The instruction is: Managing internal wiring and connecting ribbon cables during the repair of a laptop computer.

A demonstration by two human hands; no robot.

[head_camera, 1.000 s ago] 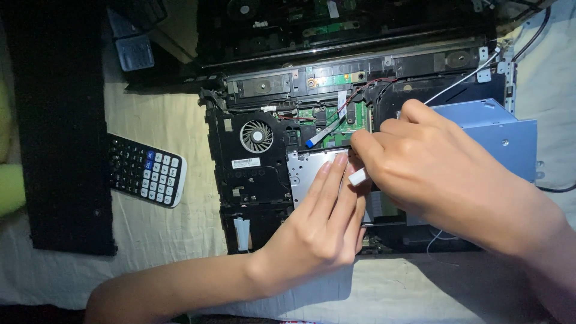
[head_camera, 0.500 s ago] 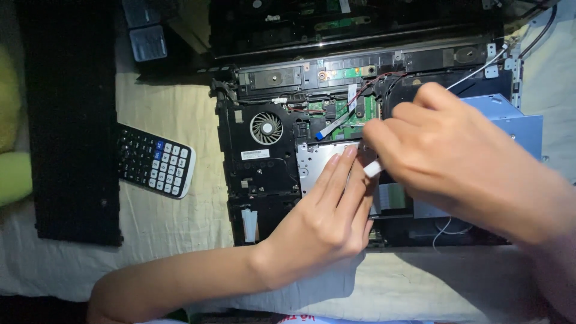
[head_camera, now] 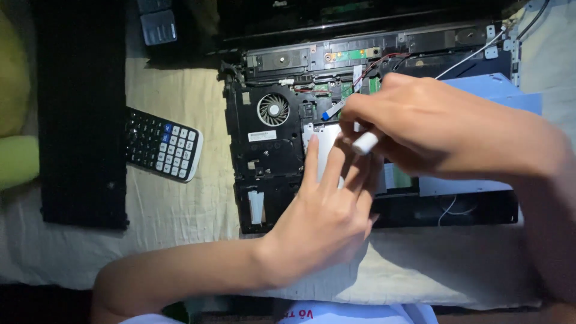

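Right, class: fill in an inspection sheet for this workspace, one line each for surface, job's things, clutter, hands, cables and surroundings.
Surface: pale cloth, creased.
Job's things: opened laptop base, round fan exposed; white stick-shaped tool.
Clutter: calculator and detached black keyboard left of the base.
Hands: left hand with fingers resting on the silver plate; right hand pinching the tool.
Cables: white wire at top right; blue-tipped ribbon.
Surroundings: dim; yellow-green object at left edge.

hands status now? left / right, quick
Left hand: open, fingers flat on the metal plate inside the opened laptop.
Right hand: closed on a small white tool, tip hidden.
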